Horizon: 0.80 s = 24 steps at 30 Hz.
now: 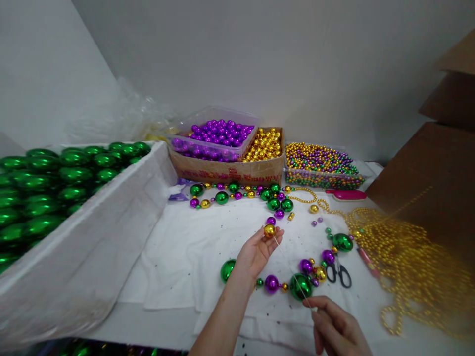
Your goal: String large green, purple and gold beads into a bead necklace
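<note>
There, centre-frame, I had the left hand (258, 253) holding a gold bead (269, 230); lower right, my right hand (336, 326) pinched the white cord (286, 259), straight between them!

Left forearm (224, 316) stretched forward, left hand (255, 254) palm up, right hand (339, 329) lower, its fingers (323, 304) pinched

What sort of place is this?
Likely a bead-stringing workbench, perhaps in a small workshop: a bin of loose purple beads, a foam box of green balls, and scissors beside a part-strung garland.
</note>
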Each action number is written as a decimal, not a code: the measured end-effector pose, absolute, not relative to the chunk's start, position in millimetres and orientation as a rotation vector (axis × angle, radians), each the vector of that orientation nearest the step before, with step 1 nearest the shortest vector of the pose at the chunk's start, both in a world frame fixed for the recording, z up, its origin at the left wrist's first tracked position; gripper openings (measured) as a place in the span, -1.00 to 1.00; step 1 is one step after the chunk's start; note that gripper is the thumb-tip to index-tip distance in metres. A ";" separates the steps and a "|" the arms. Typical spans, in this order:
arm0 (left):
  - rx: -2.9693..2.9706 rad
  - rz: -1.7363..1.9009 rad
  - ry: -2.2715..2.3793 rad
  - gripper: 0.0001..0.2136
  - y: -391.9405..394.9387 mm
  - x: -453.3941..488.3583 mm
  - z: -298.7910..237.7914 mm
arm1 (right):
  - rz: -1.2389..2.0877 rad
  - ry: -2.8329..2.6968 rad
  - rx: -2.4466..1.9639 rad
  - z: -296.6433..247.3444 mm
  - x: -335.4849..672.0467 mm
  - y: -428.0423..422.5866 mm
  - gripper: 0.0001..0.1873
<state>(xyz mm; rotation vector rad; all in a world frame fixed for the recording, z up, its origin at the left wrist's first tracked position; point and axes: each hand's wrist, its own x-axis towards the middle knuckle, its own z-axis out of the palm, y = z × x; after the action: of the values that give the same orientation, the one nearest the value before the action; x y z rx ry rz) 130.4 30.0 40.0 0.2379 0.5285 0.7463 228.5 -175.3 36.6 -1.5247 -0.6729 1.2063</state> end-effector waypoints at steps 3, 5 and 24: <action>0.255 0.749 0.548 -0.84 30.3 130.3 41.2 | 1.197 -0.681 -1.553 36.0 229.3 -177.1 -0.41; 0.268 0.752 0.560 -0.84 30.2 131.3 42.0 | 1.184 -0.694 -1.573 36.3 230.7 -177.2 -0.41; 0.309 0.766 0.570 -0.83 26.6 136.4 40.7 | 1.182 -0.689 -1.581 33.8 235.1 -176.6 -0.43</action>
<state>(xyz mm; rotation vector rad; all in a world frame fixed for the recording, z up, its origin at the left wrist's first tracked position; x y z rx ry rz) 136.4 26.6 40.7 0.3087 0.5705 0.7662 235.1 -176.6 33.8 -1.5810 -0.6887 1.1822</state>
